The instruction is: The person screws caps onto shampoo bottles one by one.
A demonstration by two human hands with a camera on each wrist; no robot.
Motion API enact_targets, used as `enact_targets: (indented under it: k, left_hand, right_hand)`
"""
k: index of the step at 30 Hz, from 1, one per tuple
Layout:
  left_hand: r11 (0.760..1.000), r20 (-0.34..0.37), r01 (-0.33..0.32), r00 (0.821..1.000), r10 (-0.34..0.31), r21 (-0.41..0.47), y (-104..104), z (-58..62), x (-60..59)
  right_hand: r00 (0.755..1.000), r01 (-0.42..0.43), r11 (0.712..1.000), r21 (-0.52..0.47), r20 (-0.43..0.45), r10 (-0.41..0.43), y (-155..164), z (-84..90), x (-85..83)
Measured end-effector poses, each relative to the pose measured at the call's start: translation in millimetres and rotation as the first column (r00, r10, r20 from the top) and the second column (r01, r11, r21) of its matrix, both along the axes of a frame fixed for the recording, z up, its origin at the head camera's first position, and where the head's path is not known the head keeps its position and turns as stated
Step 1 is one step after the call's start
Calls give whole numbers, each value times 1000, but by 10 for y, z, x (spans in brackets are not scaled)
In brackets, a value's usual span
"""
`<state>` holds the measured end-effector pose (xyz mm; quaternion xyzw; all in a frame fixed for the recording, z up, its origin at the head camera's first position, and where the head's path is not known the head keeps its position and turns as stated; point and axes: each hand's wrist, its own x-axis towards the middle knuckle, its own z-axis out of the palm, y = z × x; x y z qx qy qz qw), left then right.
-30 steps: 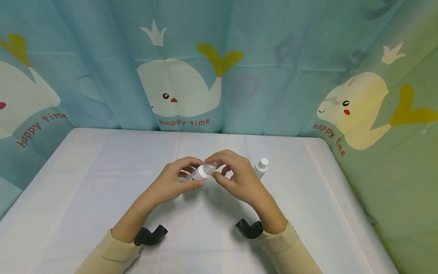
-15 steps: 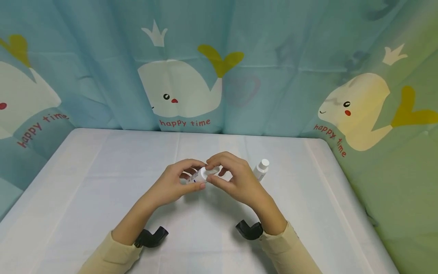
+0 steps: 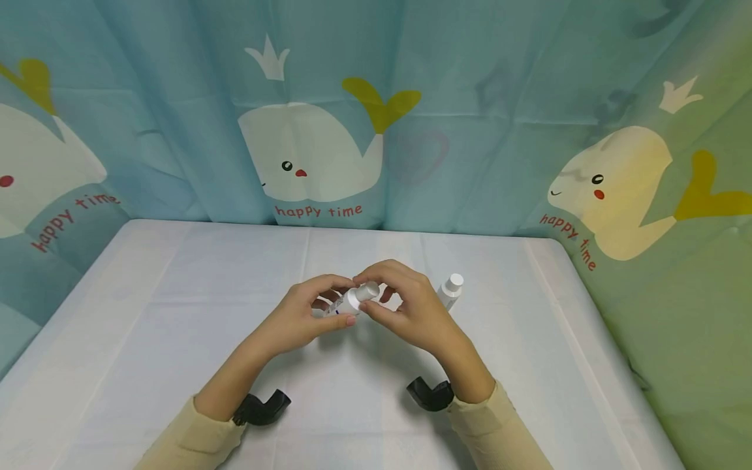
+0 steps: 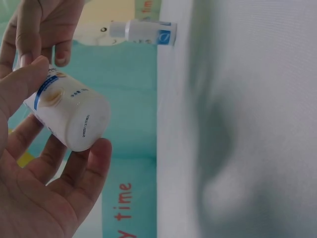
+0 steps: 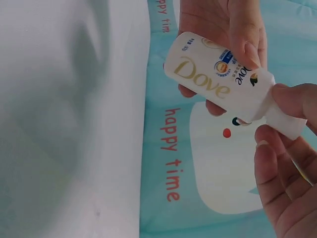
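Observation:
My left hand (image 3: pixel 305 313) grips a small white Dove bottle (image 3: pixel 346 302) above the middle of the white table (image 3: pixel 176 313), tilted with its cap end toward my right hand. My right hand (image 3: pixel 399 307) pinches the bottle's white cap (image 3: pixel 368 291) between thumb and fingers. In the right wrist view the bottle (image 5: pixel 218 79) shows its gold logo, and the cap (image 5: pixel 285 124) sits between my right fingertips (image 5: pixel 267 163). The left wrist view shows the bottle's flat bottom (image 4: pixel 84 126) cradled in my left fingers (image 4: pixel 74 183).
A second small white bottle (image 3: pixel 449 289) stands upright on the table just right of my right hand, also seen as bottle (image 4: pixel 143 31). A blue whale-print curtain (image 3: pixel 317 117) closes off the back and sides. Black wrist mounts (image 3: pixel 258 408) hang near the table.
The cap between my right fingers has shifted slightly; both hands stay in about the same place holding the bottle.

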<state>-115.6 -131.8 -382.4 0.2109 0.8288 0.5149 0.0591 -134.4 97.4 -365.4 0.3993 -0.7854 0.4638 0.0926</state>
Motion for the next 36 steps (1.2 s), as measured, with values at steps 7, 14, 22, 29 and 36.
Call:
enact_targets:
  k: [7,14,22,29,36]
  left_hand:
    - [1000,-17,-2,1000,2,-3,-11,-8,9]
    - [1000,-28,1,1000,-1,-1,-27,-30,11]
    - [1000,-33,10,999,-10,-13,-8,-7,17]
    - [1000,-33,3,999,-4,-8,1,-2,-2]
    - [1000,-31,-6,1000,5,-19,7,3,5]
  right_hand:
    - [999,-20,1000,21,36,19,25,-2,-3]
    - [999,-3,1000,15,40,2,34,7,0]
    - [999,-50,999,-20,0,51,17,16,0]
    - [999,-41,999,27,17,41,78,30,-26]
    - [1000,-20,1000,-3,-7,20,49,7,-32]
